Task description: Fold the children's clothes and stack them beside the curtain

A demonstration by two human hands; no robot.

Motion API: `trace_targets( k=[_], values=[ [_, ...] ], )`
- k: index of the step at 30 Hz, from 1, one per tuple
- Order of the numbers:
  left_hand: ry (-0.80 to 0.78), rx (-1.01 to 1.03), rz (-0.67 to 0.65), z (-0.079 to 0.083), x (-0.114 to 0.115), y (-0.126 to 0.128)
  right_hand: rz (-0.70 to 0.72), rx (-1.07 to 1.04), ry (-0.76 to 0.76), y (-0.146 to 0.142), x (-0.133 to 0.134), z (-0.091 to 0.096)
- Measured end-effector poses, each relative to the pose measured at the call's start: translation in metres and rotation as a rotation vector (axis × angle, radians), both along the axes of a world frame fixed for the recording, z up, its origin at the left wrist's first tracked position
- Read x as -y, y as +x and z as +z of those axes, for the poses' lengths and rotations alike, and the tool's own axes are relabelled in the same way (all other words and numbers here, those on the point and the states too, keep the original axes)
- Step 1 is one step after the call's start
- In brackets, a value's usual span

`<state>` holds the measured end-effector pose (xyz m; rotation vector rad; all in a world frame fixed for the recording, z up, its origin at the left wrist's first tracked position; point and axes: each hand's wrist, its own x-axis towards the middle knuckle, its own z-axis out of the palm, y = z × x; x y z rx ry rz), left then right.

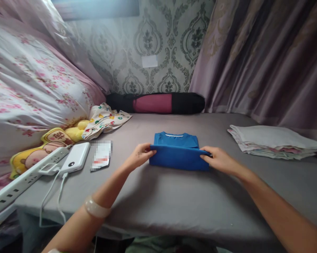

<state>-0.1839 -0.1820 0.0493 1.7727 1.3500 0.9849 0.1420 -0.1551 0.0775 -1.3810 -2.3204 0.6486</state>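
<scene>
A blue T-shirt (pixel 178 158) lies partly folded on the grey-covered surface, its neckline with a white label strip facing away from me. Its near part is lifted into an upright flap. My left hand (pixel 142 154) pinches the flap's upper left corner between thumb and fingers. At the upper right corner, my right hand (pixel 216 158) grips the cloth the same way. The flap hides the lower part of the shirt behind it.
To the right is a stack of folded cloths (pixel 277 142). On the left lie a white power bank (pixel 76 156) with cables, a power strip (pixel 29 177), a blurred flat packet (pixel 102 154) and a patterned cloth (pixel 105 119). A black-and-maroon roll (pixel 153 103) lies along the wall.
</scene>
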Motion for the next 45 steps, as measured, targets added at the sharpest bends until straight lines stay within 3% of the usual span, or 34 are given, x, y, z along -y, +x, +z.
trace_targets(
  k=[4,8,16,22,31,45],
  values=[
    [-0.094,0.126,0.181,-0.019,-0.036,0.014,-0.206,-0.047,0.009,-0.009,-0.037,-0.024],
    [-0.09,-0.059,0.4,-0.03,-0.07,0.026,-0.391,0.048,0.012,-0.02,-0.071,-0.045],
    [-0.063,-0.418,0.539,-0.034,-0.109,0.041,-0.523,0.221,-0.032,-0.042,-0.106,-0.044],
    [-0.039,-0.525,0.559,-0.039,-0.124,0.049,-0.568,0.273,0.02,-0.056,-0.113,-0.044],
    [-0.035,-0.624,0.612,-0.052,-0.139,0.055,-0.64,0.349,0.08,-0.064,-0.124,-0.058],
    [-0.023,-0.64,0.677,-0.052,-0.134,0.058,-0.76,0.262,0.107,-0.065,-0.131,-0.072]
  ],
)
